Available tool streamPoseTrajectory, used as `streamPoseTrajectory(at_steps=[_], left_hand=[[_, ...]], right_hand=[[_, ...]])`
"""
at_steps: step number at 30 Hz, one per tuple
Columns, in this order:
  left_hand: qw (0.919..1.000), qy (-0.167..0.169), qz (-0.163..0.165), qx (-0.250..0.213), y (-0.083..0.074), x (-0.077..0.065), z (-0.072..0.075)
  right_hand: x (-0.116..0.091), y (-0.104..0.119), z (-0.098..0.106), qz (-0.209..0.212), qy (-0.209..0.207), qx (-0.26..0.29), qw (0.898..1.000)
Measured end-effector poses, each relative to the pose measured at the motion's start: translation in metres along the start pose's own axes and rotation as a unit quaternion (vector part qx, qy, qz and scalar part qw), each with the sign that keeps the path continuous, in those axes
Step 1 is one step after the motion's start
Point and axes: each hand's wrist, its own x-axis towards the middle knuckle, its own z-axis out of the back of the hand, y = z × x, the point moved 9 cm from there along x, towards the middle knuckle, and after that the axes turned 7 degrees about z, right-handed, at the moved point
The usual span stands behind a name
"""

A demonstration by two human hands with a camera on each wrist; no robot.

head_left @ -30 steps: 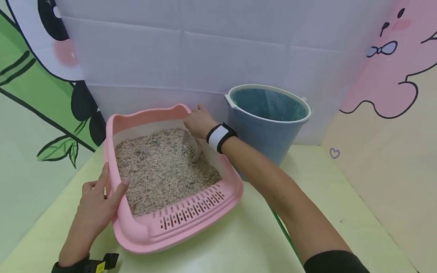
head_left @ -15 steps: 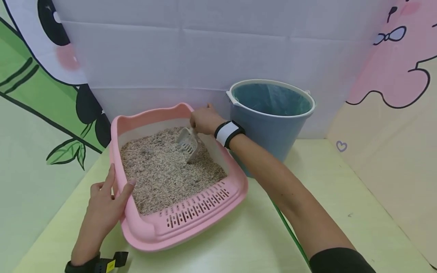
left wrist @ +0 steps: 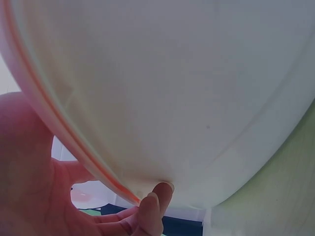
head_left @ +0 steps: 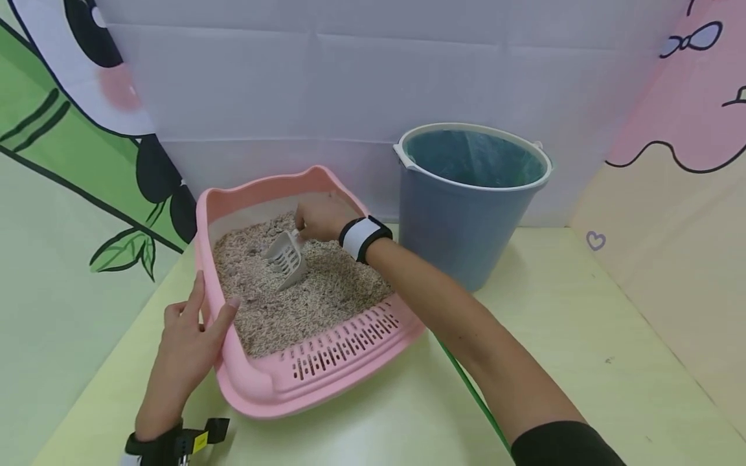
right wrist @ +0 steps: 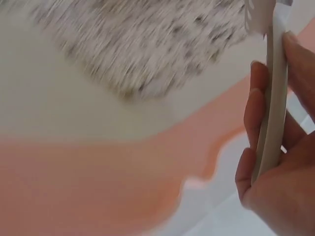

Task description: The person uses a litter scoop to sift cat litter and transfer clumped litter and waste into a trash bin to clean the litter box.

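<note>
A pink-rimmed litter box with a pale inner wall holds grainy beige litter with darker clumps. My right hand reaches over its right side and grips a slotted litter scoop. In the right wrist view, fingers wrap round the scoop's handle. The scoop's head sits at the litter's surface near the middle, tilted. On the box's left side my left hand holds the rim, thumb over the top. The left wrist view shows its fingertips curled beneath, against the white underside.
A blue bucket lined with a translucent bag stands right behind the box, near the grey-white wall sheet. The pale yellow-green tabletop extends to the right and front. A thin green strip runs under my right forearm.
My right hand has moved left over the box, carrying the scoop from the right side of the litter toward its middle. The left hand keeps its grip on the rim.
</note>
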Motion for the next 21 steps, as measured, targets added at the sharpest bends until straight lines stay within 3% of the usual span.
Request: streamPoseTrajectory(at_steps=[3,7,13,17,21], left_hand=[[1.0,-0.001,0.001,-0.007,-0.002,0.0,0.0],[0.9999,0.011,0.007,-0.007,-0.003,0.001,-0.004],[0.9999,0.008,0.014,-0.006,-0.002,0.001,-0.003],[0.9999,0.007,0.007,-0.012,-0.001,0.0,-0.001],[0.9999,0.009,-0.002,-0.009,-0.001,0.0,0.001]], right_hand=[[0.006,0.014,-0.008,-0.003,-0.005,0.022,1.0],[0.008,0.022,-0.019,-0.016,-0.023,0.108,0.994],[-0.002,0.007,-0.026,-0.023,-0.054,0.241,0.969],[-0.021,-0.007,-0.017,-0.044,-0.089,0.3,0.949],[-0.049,-0.019,0.007,-0.108,-0.139,0.296,0.939]])
